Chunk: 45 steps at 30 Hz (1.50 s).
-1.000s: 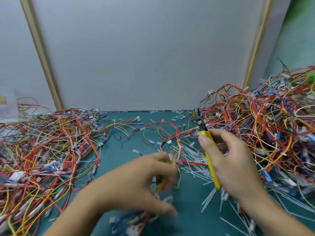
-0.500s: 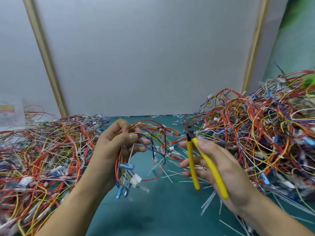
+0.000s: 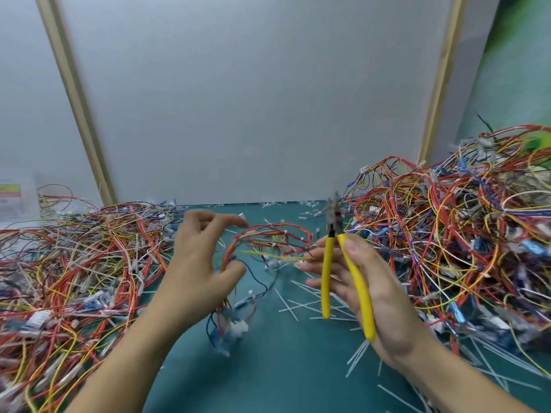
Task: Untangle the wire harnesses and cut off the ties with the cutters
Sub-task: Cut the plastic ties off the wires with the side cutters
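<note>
The green table (image 3: pixel 283 368) is crowded. A high heap of wires (image 3: pixel 462 248) fills the right side and a flatter heap (image 3: pixel 74 263) fills the left. One harness (image 3: pixel 268 234) hangs between them in the middle, its red loop arching up and its blurred plugs dangling near the mat.

The left hand (image 3: pixel 202 263) is spread wide, with fingers and thumb apart around that loop. I cannot tell whether any wire rests on it. If it doesn't, the harness could drop and snag in either heap.

The right hand (image 3: pixel 378 293) grips the yellow cutters (image 3: pixel 354 278), handles parted and tips pointing at the far wall. Its outstretched fingers are just beside the harness's end.

The small white ties sit tight against the wires, so a hasty bite could nick the insulation. Cut ties (image 3: pixel 298 305) litter the mat, and the dangling plugs could catch on them.
</note>
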Motion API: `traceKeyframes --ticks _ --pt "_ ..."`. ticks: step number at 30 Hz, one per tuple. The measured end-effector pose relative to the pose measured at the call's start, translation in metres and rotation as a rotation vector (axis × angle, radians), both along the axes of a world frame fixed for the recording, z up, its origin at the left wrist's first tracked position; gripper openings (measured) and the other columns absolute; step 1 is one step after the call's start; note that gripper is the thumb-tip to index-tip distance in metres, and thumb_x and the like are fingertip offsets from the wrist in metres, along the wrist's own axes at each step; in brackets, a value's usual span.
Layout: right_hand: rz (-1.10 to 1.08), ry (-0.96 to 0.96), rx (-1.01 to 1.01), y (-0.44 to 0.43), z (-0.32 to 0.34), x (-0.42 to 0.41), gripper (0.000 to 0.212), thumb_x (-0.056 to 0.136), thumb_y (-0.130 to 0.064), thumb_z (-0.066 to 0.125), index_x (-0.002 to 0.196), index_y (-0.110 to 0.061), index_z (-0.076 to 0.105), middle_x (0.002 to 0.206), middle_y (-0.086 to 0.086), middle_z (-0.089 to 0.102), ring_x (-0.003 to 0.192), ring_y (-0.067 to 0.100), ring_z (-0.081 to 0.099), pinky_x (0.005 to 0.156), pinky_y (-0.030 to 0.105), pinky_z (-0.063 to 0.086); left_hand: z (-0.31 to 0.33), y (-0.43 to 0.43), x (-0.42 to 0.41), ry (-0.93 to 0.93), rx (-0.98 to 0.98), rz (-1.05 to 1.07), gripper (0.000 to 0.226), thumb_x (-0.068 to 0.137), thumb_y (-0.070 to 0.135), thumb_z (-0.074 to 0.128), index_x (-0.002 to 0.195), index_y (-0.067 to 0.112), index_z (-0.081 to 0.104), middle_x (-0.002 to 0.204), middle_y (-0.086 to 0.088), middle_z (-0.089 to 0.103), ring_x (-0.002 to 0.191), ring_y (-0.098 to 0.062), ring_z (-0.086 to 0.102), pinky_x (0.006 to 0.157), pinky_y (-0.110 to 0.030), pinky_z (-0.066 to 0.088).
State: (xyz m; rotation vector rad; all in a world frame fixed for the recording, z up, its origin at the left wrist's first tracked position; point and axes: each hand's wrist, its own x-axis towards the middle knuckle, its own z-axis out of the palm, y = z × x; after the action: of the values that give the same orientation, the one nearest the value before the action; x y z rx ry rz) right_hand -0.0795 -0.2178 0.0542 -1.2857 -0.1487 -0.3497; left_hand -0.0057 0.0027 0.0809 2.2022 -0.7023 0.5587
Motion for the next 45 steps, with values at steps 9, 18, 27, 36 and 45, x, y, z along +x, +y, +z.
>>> traceKeyframes --ticks 9,18,27,36,45 --pt "0.041 -0.223 -0.167 0.006 0.000 -0.009 0.034 0.094 -0.037 0.049 0.115 -0.014 0.062 0.114 0.017 0.065 0.114 0.037 0.063 0.088 0.046 0.057 0.000 -0.021 -0.019 0.321 -0.220 -0.427 0.018 0.090 0.016 0.047 0.090 0.012 0.065 0.074 -0.009 0.073 0.073 -0.025 0.069 0.078 -0.041 0.053" --pt "0.267 -0.160 -0.242 0.013 -0.002 -0.013 0.044 0.090 -0.035 0.047 0.117 -0.002 0.056 0.115 0.021 0.068 0.098 0.042 0.063 0.085 0.042 0.054 -0.015 -0.022 -0.003 1.006 -0.186 -0.588 0.081 0.093 0.069 0.034 0.087 0.000 0.074 0.089 -0.023 0.073 0.073 -0.033 0.071 0.076 -0.027 0.053" --pt "0.112 -0.116 0.034 0.006 0.003 -0.008 0.032 0.090 -0.036 0.053 0.104 -0.010 0.066 0.115 0.023 0.066 0.097 0.042 0.068 0.074 0.040 0.058 -0.015 -0.024 -0.006 0.741 -0.505 -0.519 0.017 0.083 0.011 0.070 0.089 -0.006 0.069 0.091 -0.027 0.072 0.082 -0.026 0.070 0.081 -0.023 0.055" --pt "0.027 0.070 -0.097 0.010 -0.003 -0.008 0.028 0.089 -0.037 0.053 0.096 -0.019 0.074 0.108 0.012 0.073 0.096 0.037 0.071 0.081 0.043 0.061 -0.012 -0.025 -0.013 0.578 -0.432 -0.509 0.027 0.090 0.007 0.065 0.117 0.003 0.063 0.094 -0.027 0.068 0.083 -0.022 0.074 0.080 -0.021 0.053" --pt "0.154 0.222 0.121 0.006 0.002 -0.012 0.046 0.086 -0.045 0.058 0.116 -0.013 0.072 0.120 0.014 0.069 0.107 0.039 0.068 0.100 0.061 0.049 -0.013 -0.023 -0.014 0.127 -0.051 -0.196 0.033 0.102 0.017 0.051 0.072 0.014 0.064 0.065 0.005 0.066 0.055 -0.002 0.051 0.056 -0.012 0.033"
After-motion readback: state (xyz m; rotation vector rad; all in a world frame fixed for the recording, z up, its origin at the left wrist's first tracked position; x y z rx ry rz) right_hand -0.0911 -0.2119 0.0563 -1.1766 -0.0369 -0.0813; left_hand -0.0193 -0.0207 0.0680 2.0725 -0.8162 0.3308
